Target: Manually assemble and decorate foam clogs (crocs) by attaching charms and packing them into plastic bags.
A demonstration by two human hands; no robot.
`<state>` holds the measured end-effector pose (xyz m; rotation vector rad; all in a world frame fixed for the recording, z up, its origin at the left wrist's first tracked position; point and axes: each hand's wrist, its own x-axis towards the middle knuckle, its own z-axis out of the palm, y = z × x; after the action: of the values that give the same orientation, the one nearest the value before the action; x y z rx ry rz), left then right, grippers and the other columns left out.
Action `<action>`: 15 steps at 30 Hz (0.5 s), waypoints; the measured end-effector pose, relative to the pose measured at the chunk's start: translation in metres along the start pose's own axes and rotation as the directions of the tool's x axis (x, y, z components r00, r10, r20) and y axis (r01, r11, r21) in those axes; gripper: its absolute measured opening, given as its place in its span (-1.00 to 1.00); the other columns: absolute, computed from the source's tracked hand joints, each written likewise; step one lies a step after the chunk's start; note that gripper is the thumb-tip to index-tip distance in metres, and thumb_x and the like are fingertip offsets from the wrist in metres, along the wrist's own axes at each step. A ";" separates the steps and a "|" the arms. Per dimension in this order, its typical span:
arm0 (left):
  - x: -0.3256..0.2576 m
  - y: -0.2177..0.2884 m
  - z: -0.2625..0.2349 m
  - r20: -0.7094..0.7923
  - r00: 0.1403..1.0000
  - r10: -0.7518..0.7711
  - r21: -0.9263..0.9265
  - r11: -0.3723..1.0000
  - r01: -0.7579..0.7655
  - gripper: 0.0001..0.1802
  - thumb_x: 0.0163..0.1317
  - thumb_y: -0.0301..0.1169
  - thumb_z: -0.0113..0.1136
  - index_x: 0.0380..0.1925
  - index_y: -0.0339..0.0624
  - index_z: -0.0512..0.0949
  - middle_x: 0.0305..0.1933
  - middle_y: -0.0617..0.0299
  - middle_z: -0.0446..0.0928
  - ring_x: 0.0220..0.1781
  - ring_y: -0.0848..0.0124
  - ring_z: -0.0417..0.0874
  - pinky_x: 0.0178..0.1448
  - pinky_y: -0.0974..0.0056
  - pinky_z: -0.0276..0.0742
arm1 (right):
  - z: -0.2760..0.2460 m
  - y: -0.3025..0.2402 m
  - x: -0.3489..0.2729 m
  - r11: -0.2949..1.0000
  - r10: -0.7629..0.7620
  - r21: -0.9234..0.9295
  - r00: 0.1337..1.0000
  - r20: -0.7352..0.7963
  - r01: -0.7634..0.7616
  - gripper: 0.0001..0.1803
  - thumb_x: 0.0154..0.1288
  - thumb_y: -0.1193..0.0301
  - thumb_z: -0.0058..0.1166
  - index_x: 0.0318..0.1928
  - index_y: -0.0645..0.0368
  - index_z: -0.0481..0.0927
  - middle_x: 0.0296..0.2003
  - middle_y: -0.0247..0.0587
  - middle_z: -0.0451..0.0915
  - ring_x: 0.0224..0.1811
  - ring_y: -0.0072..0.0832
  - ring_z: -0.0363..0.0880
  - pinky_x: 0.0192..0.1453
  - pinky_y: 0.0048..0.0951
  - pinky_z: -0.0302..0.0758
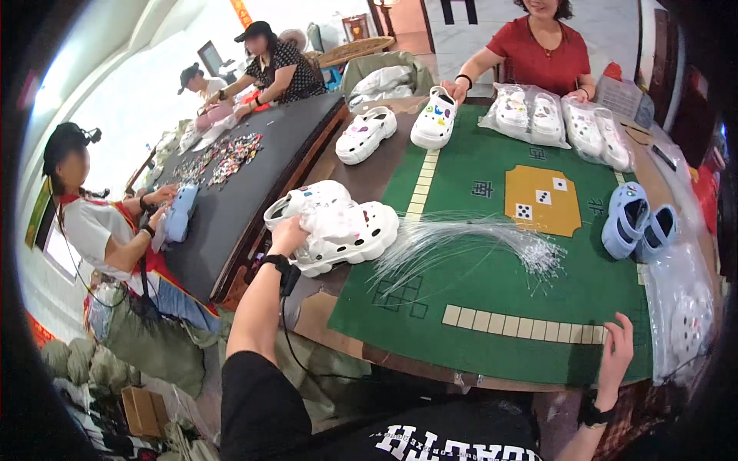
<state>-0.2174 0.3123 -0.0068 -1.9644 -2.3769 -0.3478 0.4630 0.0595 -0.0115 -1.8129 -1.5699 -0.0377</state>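
My left hand is at the near left of the table, its fingers closed at the edge of a crumpled white plastic bag. The bag lies over a pair of white clogs with small charms on them; the fingertips are partly hidden. Above the table's near right edge, my right hand is empty with its fingers apart. Between the hands, a fan of thin clear plastic strands lies on the green mat.
Across the table, a person in red touches a white clog; another white clog stands beside it. Bagged white clogs lie at the far right, blue clogs nearer. At left, people work along a dark table with scattered charms.
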 end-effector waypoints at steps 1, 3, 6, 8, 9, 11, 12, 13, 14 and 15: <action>-0.003 -0.013 -0.005 0.022 1.000 -0.017 -0.013 1.000 0.017 -0.65 0.13 -0.17 0.20 -0.19 -0.16 0.66 -0.15 -0.10 0.67 -0.05 -0.07 0.68 0.02 -0.07 0.57 | 0.003 -0.008 0.000 1.000 -0.024 0.006 1.000 0.013 0.024 -0.79 0.34 0.69 -0.07 -0.10 0.26 0.58 0.13 -0.11 0.52 0.00 -0.25 0.59 -0.06 -0.42 0.47; -0.006 -0.043 -0.018 -0.011 1.000 0.003 -0.065 0.998 -0.003 -0.66 0.10 -0.22 0.23 -0.16 -0.15 0.65 -0.15 -0.11 0.67 -0.03 -0.07 0.66 0.03 -0.07 0.57 | 0.002 -0.026 0.001 0.998 -0.014 0.055 0.999 0.038 0.012 -0.83 0.33 0.67 -0.04 -0.13 0.27 0.57 0.09 -0.08 0.53 0.01 -0.21 0.58 -0.02 -0.40 0.46; -0.001 -0.062 -0.027 0.018 0.996 -0.083 0.125 0.989 0.080 -0.65 0.00 -0.32 0.34 -0.14 -0.10 0.66 0.09 -0.10 0.50 0.15 -0.08 0.55 0.06 -0.09 0.57 | 0.003 -0.029 -0.006 0.997 -0.030 0.069 0.998 0.060 0.026 -0.85 0.29 0.66 -0.01 -0.17 0.27 0.55 0.00 -0.04 0.55 -0.07 -0.13 0.58 -0.04 -0.36 0.48; 0.004 -0.055 -0.022 0.019 0.999 -0.033 0.284 0.959 0.026 -0.41 -0.06 -0.34 0.37 0.06 -0.21 0.52 0.15 -0.03 0.41 0.29 -0.02 0.43 0.23 -0.17 0.44 | 0.006 -0.027 -0.017 0.998 -0.063 0.033 0.997 0.052 0.061 -0.85 0.19 0.67 0.03 -0.23 0.25 0.56 -0.10 -0.02 0.56 -0.17 -0.05 0.59 -0.09 -0.25 0.52; 0.006 -0.059 -0.016 -0.010 0.999 -0.033 0.282 0.959 0.034 -0.34 -0.06 -0.37 0.35 0.13 -0.27 0.44 0.16 -0.04 0.41 0.33 -0.01 0.39 0.32 -0.19 0.37 | 0.009 -0.023 -0.024 0.997 -0.062 0.037 0.998 0.032 0.061 -0.85 0.19 0.67 0.03 -0.23 0.25 0.56 -0.10 -0.02 0.56 -0.17 -0.05 0.59 -0.09 -0.25 0.52; 0.008 -0.109 -0.006 -0.043 0.992 0.117 0.359 0.929 -0.094 -0.23 0.02 -0.44 0.22 0.30 -0.38 0.25 0.31 -0.08 0.35 0.38 -0.01 0.36 0.44 -0.12 0.24 | 0.023 -0.017 -0.031 0.986 -0.160 0.054 0.985 0.056 0.158 -0.81 0.13 0.68 0.04 -0.23 0.24 0.57 -0.10 -0.05 0.56 -0.15 -0.06 0.58 -0.11 -0.19 0.52; 0.010 -0.106 -0.002 0.088 0.991 0.099 0.251 0.961 -0.119 -0.23 0.09 -0.49 0.07 0.38 -0.37 0.19 0.41 -0.10 0.29 0.43 0.02 0.32 0.52 0.00 0.14 | 0.023 -0.023 -0.040 0.987 -0.162 0.018 0.986 0.049 0.161 -0.82 0.07 0.68 0.05 -0.27 0.24 0.57 -0.15 -0.07 0.56 -0.13 -0.07 0.55 -0.10 -0.15 0.49; 0.013 -0.104 -0.002 0.020 0.981 0.192 0.124 0.973 -0.193 -0.19 0.15 -0.48 0.00 0.45 -0.33 0.07 0.37 -0.13 0.36 0.40 0.06 0.38 0.46 0.09 0.25 | 0.026 -0.024 -0.043 0.990 -0.139 0.013 0.989 0.041 0.138 -0.82 0.07 0.68 0.05 -0.27 0.24 0.57 -0.15 -0.07 0.56 -0.13 -0.07 0.55 -0.10 -0.15 0.49; 0.017 -0.102 0.000 0.048 0.998 0.047 0.099 0.994 -0.052 -0.24 0.16 -0.48 -0.01 0.43 -0.30 0.14 0.30 -0.15 0.43 0.34 0.04 0.44 0.41 0.10 0.32 | 0.032 -0.024 -0.042 0.990 -0.139 -0.011 0.990 -0.012 0.138 -0.82 0.06 0.68 0.06 -0.29 0.24 0.56 -0.17 -0.08 0.55 -0.11 -0.07 0.52 -0.07 -0.15 0.48; 0.018 -0.072 0.005 0.114 0.991 -0.073 0.072 0.995 0.065 -0.28 0.17 -0.48 -0.02 0.41 -0.26 0.21 0.23 -0.17 0.49 0.29 0.02 0.50 0.36 0.10 0.38 | 0.034 -0.024 -0.051 0.992 -0.113 -0.066 0.992 -0.052 0.109 -0.83 0.05 0.68 0.06 -0.30 0.24 0.55 -0.19 -0.09 0.54 -0.09 -0.07 0.50 -0.04 -0.16 0.46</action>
<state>-0.2905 0.3181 -0.0191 -1.9278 -2.4951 -0.1555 0.4149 0.0341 -0.0487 -1.7559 -1.6450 -0.1905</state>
